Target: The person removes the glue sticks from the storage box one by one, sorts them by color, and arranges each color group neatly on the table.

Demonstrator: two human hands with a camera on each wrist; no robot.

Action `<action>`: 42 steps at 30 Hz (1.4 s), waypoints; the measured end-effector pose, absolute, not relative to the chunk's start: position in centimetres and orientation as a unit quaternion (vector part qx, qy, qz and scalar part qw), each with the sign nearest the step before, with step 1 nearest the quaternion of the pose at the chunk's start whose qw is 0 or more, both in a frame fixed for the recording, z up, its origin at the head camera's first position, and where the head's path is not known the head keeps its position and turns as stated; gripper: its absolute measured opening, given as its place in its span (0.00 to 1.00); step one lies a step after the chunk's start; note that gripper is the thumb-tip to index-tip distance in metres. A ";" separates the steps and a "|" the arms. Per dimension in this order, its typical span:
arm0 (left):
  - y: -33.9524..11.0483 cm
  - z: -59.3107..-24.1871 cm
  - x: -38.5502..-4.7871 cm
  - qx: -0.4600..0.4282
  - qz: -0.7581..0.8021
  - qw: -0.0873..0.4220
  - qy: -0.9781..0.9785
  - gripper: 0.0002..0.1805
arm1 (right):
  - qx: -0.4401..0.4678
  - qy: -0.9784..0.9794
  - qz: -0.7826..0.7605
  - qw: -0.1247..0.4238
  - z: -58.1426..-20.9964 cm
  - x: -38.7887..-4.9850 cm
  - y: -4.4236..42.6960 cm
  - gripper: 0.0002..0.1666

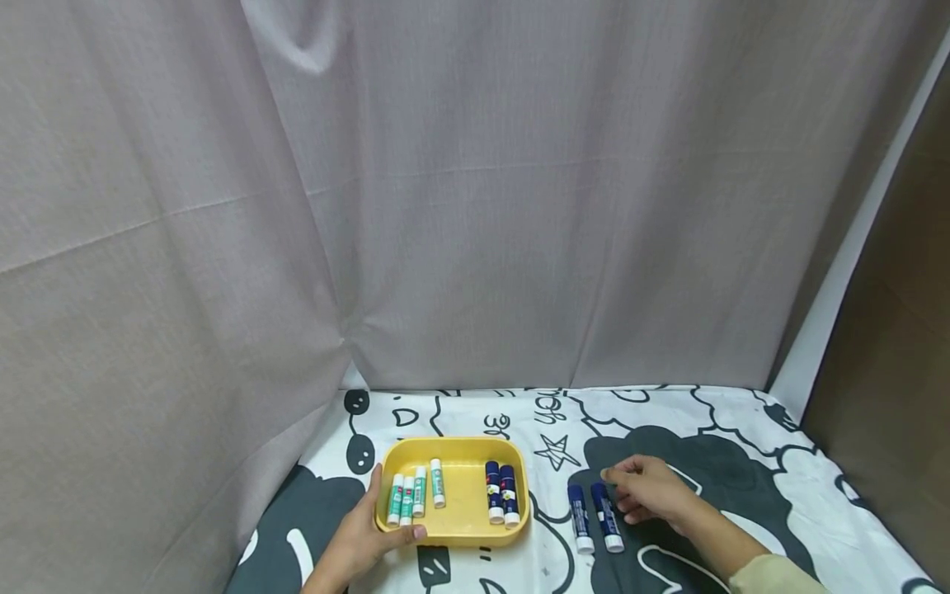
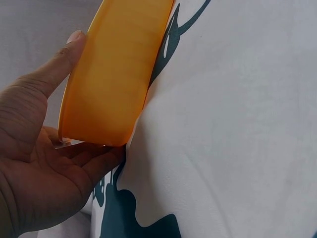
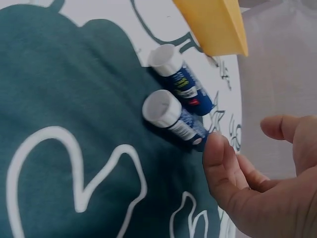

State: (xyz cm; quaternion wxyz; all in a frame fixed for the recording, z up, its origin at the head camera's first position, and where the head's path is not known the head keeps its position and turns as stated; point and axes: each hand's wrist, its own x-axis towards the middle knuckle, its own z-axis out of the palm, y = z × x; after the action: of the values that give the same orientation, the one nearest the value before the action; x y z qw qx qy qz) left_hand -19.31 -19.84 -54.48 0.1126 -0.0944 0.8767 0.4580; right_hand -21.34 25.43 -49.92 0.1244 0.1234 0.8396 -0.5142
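Observation:
A yellow tray (image 1: 466, 493) holds several green-and-white glue sticks (image 1: 438, 483) on its left and two dark blue glue sticks (image 1: 509, 495) on its right. My left hand (image 1: 362, 532) holds the tray's near left corner, thumb on the near side and fingers against the left side. Two more blue glue sticks with white ends lie side by side on the cloth, the left one (image 1: 580, 518) closer to the tray. Just beside the right one (image 1: 607, 518) is my right hand (image 1: 653, 491), its thumb and fingers apart in the right wrist view with nothing between them.
A white cloth (image 1: 549, 495) with dark cartoon prints covers the table. Behind it hangs a grey curtain (image 1: 475, 247), which also closes off the left. A brown panel (image 1: 891, 371) stands along the right.

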 end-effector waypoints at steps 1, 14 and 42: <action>-19.9 -54.5 -19.3 -0.094 0.459 0.112 0.876 0.87 | 0.121 0.838 -0.518 0.123 -49.7 -21.4 25.3 0.23; -19.9 -54.7 -19.4 -0.100 0.450 0.115 0.880 0.87 | 0.091 0.830 -0.536 0.126 -48.3 -22.3 22.5 0.28; -20.1 -54.6 -18.9 -0.078 0.461 0.098 0.878 0.85 | 0.070 0.820 -0.543 0.167 -46.3 -23.4 15.0 0.29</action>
State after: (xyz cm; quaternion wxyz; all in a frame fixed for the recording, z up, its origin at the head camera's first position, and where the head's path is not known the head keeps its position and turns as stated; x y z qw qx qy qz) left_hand -18.92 -20.05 -54.63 0.0982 -0.0776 0.8784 0.4613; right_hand -23.38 14.97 -46.29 0.1670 0.0702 0.8196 -0.5435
